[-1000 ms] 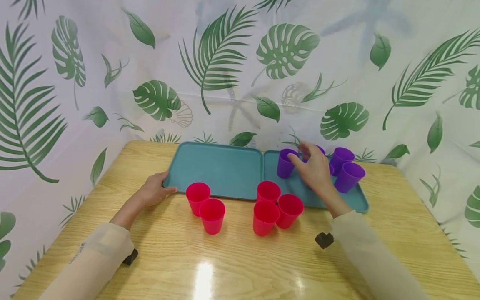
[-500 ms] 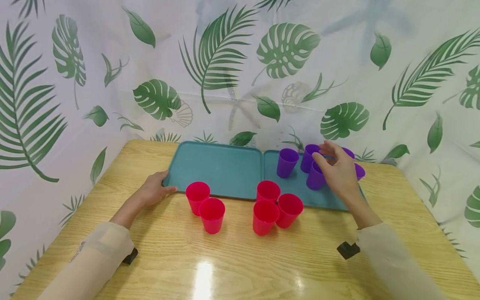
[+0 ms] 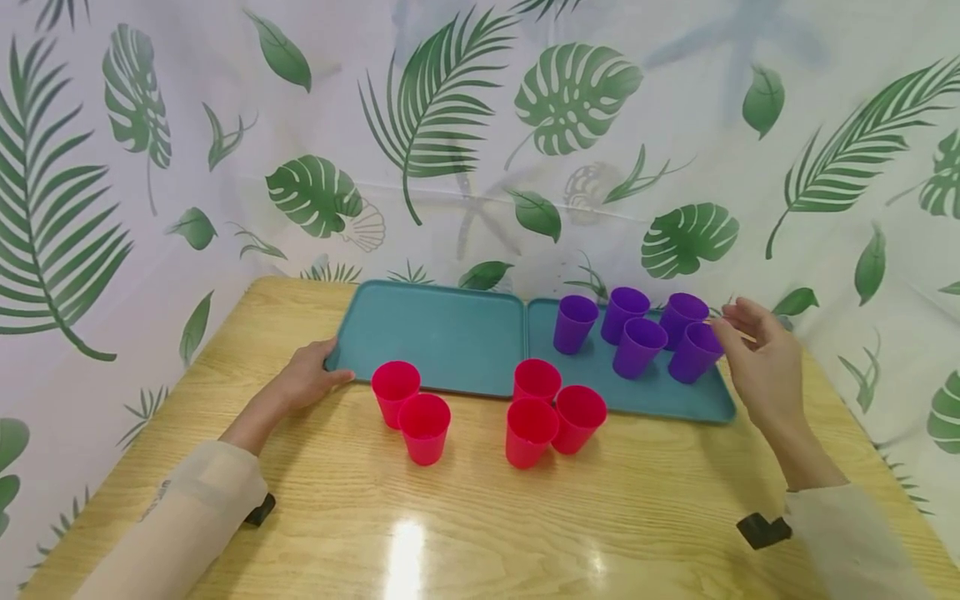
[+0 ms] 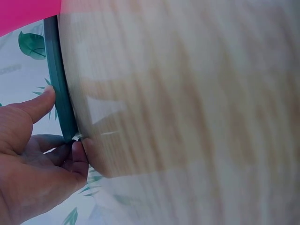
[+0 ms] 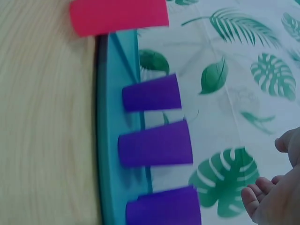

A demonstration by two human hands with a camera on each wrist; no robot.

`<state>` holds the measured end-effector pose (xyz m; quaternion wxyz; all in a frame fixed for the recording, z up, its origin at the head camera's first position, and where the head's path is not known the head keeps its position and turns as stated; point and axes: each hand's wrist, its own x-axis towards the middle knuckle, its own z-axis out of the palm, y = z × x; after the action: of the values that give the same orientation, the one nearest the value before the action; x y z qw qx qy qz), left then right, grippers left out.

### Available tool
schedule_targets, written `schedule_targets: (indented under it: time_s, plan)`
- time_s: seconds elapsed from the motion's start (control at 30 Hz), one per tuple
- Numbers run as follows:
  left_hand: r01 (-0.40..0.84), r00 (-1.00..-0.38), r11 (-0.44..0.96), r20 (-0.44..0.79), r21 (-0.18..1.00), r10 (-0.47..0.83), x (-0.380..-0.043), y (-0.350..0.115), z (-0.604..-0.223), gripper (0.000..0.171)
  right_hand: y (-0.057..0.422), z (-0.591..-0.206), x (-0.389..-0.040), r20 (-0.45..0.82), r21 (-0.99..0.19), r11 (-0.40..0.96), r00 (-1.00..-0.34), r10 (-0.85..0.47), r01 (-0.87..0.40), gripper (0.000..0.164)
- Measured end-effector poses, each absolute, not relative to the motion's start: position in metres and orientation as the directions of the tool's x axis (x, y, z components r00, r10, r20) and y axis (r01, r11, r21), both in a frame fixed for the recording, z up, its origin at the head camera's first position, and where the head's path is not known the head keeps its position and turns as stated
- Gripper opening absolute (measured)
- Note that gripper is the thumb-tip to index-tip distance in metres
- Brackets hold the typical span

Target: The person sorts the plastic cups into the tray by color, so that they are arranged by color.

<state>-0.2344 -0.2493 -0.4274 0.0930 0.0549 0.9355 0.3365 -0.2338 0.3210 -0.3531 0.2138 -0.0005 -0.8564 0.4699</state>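
My left hand (image 3: 309, 379) holds the near left corner of the left teal tray (image 3: 435, 342). In the left wrist view the thumb lies against the tray's edge (image 4: 62, 89) and the fingers curl at its corner. My right hand (image 3: 768, 383) is beside the rightmost purple cup (image 3: 693, 358), its thumb and fingers apart, holding nothing. Fingertips come close to that cup's rim in the head view. Several purple cups stand upright, mouths up, on the right teal tray (image 3: 600, 392); one purple cup (image 5: 154, 143) shows side-on in the right wrist view.
Several red cups stand upright on the wooden table (image 3: 315, 492) in front of the trays: a pair at left with a red cup (image 3: 425, 433) nearest, and three grouped in the middle (image 3: 528, 437). A leaf-printed cloth (image 3: 450, 125) hangs behind the table.
My right hand has moved rightward over the purple cups, from beside the leftmost one to past the rightmost, uncovering them. The left hand and all cups stay where they were.
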Motion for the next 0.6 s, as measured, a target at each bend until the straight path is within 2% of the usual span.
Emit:
schedule_targets:
  time_s: [0.13, 0.33, 0.5, 0.6]
  plan:
    - [0.040, -0.976, 0.767, -0.140, 0.641, 0.168, -0.235, -0.250, -0.425, 0.077, 0.342, -0.361, -0.231, 0.351, -0.798, 0.584, -0.901, 0.253, -0.148, 0.059]
    - [0.041, -0.975, 0.770, -0.144, 0.636, 0.171, -0.236, -0.251, -0.424, 0.076, 0.366, -0.376, -0.228, 0.264, -0.815, 0.577, -0.918, 0.296, -0.048, 0.062]
    - [0.046, -0.974, 0.770, -0.142, 0.637, 0.175, -0.235, -0.250, -0.425, 0.076, 0.380, -0.394, -0.224, 0.151, -0.797, 0.603, -0.955, 0.253, 0.034, 0.071]
    - [0.039, -0.974, 0.769, -0.147, 0.638, 0.172, -0.234, -0.250, -0.425, 0.077, 0.386, -0.404, -0.223, 0.109, -0.763, 0.645, -0.975, 0.191, 0.041, 0.074]
